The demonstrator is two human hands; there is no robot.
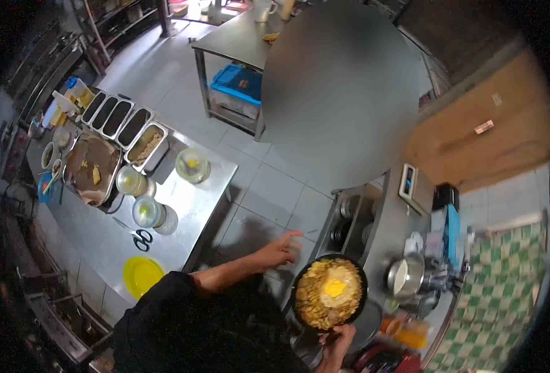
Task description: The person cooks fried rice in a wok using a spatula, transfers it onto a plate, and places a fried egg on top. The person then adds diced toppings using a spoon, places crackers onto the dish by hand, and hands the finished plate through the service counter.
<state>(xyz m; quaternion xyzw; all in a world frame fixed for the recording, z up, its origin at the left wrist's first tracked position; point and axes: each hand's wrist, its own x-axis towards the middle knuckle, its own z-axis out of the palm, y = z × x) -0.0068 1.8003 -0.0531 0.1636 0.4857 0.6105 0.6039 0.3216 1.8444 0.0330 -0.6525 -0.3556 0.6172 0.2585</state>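
I log one round black dish, grainy food and egg inside; right hand, fingers gripping its near edge; left hand, fingers spread apart.

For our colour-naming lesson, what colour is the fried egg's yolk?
The egg yolk is bright yellow, shown in the head view, the only one.

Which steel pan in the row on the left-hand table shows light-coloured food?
The end pan, closest to the glass jar standing apart. Pale brown chunks show in it; the other pans look dark inside.
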